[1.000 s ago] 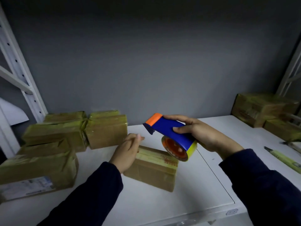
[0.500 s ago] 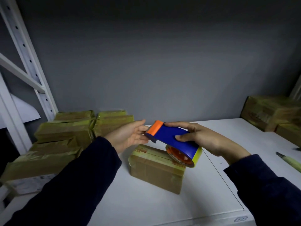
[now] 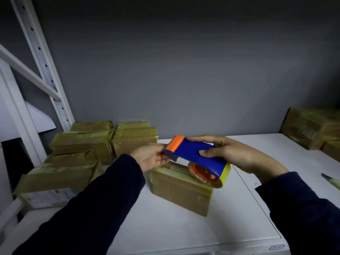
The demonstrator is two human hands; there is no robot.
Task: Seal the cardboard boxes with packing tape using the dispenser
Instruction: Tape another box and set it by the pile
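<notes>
A blue plastic tape dispenser [image 3: 195,152] with an orange cutter end is held in the air above the middle of the white tabletop [image 3: 165,229], tilted so that the cutter end points up and to the left. A roll of yellowish packing tape [image 3: 224,171] on an orange hub sits at its lower right end. The right hand [image 3: 237,155] grips the blue body from the far side, its fingers [image 3: 198,139] lying along the top edge and its thumb pressed on the near face. The left hand [image 3: 149,159], palm turned up, reaches the cutter end, with thumb and fingertips closed on the dispenser's front tip, just under the serrated edge. Whether a strip of tape lies between them cannot be told.

Directly under the roll, a small brown cardboard box [image 3: 176,192] wrapped in glossy tape stands on the tabletop, set at a slant to its front edge. The roll hangs just over the box's right rear corner; contact cannot be made out. Both forearms are in dark blue sleeves [image 3: 92,208].

To the left, a cluster of similar taped cardboard boxes [image 3: 82,144] lies stacked against the grey wall [image 3: 184,70], the nearest one bearing a white label. More taped boxes [image 3: 309,127] sit at the far right. A pale green tool [image 3: 331,181] with a dark tip lies at the right edge, too cropped to identify. A white perforated metal rack upright [image 3: 42,61] rises on the left.
</notes>
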